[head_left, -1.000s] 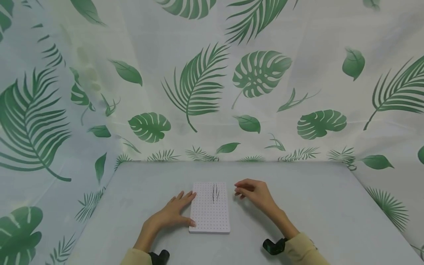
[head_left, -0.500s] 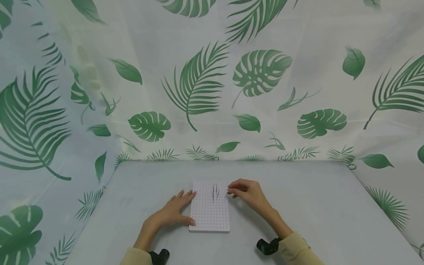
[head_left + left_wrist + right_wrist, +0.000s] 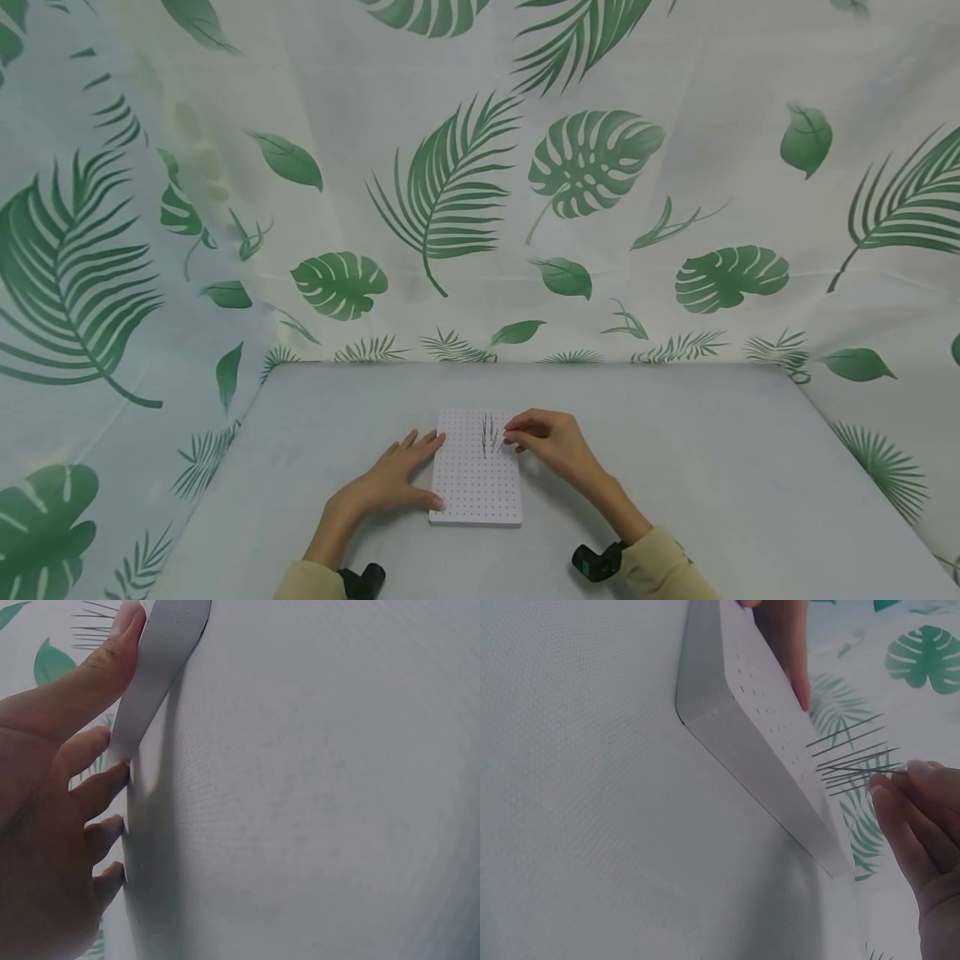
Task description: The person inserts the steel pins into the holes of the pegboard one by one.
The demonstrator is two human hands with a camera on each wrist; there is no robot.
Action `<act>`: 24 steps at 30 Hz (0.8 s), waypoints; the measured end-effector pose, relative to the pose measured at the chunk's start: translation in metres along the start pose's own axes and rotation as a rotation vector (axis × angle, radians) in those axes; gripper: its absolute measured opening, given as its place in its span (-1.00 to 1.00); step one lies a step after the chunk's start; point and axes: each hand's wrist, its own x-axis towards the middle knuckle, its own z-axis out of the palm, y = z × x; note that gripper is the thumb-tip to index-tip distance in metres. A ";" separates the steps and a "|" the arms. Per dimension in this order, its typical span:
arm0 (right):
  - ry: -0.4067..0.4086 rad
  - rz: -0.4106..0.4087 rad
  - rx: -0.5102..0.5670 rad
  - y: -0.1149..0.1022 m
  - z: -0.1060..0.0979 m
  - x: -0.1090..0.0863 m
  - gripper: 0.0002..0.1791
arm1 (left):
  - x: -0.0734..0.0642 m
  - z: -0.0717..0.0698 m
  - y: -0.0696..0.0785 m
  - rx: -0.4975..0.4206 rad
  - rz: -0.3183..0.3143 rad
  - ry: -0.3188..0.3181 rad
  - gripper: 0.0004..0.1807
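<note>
A white board with rows of small holes [image 3: 474,492] lies on the table. Several thin dark needles [image 3: 852,741] stand upright in its far right part. My left hand [image 3: 393,479] rests along the board's left side, fingers spread, the thumb at the near left corner; in the left wrist view its fingertips touch the board's edge [image 3: 154,675]. Over the board's right edge, my right hand [image 3: 555,442] pinches one more thin needle [image 3: 891,771] between thumb and index finger. The held needle's lower end overlaps the standing ones in the right wrist view.
The white table [image 3: 675,467] stretches out around the board. Behind and beside it hangs a pale cloth with green leaves [image 3: 450,192]. A black wrist camera [image 3: 597,563] sits below the right forearm, another [image 3: 363,581] by the left.
My right hand has moved left with the needle, from beside the board to over its right edge near the standing needles. The left hand has kept its place.
</note>
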 end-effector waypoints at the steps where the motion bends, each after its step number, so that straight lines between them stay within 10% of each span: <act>1: -0.002 -0.002 0.006 0.000 0.001 0.000 -0.89 | 0.000 0.000 0.000 0.000 -0.001 0.001 0.14; 24: -0.036 -0.118 -0.154 -0.002 0.016 0.000 -0.89 | -0.002 -0.002 0.004 -0.018 0.004 -0.007 0.12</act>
